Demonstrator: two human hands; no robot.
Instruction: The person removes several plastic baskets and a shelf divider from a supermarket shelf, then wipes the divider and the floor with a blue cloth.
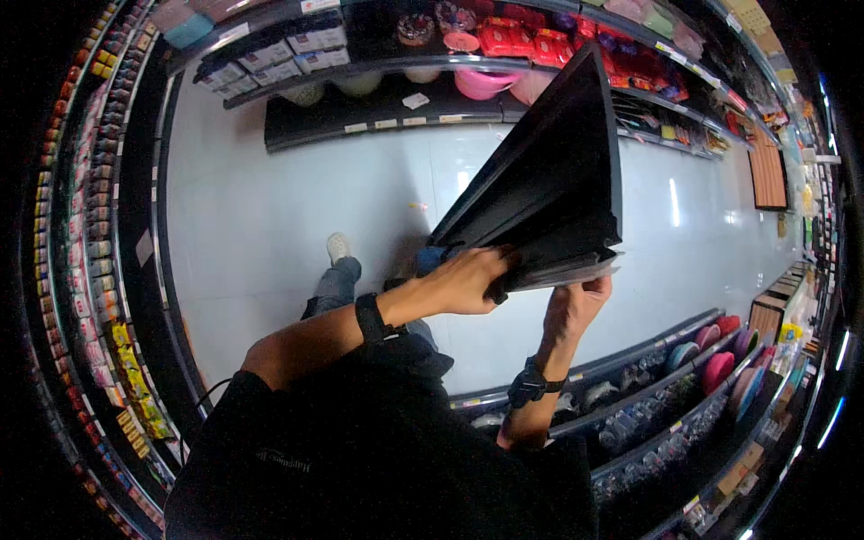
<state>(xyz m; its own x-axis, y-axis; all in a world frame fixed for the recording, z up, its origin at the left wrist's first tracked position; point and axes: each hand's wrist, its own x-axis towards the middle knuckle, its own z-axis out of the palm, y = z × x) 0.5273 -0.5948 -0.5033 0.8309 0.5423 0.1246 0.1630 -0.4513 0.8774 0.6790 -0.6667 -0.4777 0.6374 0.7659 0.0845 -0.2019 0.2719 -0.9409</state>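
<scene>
A long black shelf panel (547, 155) with raised edges and a clear plastic strip (567, 275) along its near end is held up in front of my body, tilted. My left hand (472, 278) grips its near left corner, fingers partly hidden behind the edge. Under the near right part, my right hand (582, 297) pinches the strip's edge between thumb and fingers. Black bands are on both wrists. The panel's far end overlaps the view of the shelves beyond.
A store shelf with a pink basin (482, 82), red packs (506, 40) and boxes (317, 40) stands ahead. Packed shelves (101, 223) line the left. Shelves with colourful round items (718, 371) are at the lower right. A wood-faced box (768, 172) stands far right.
</scene>
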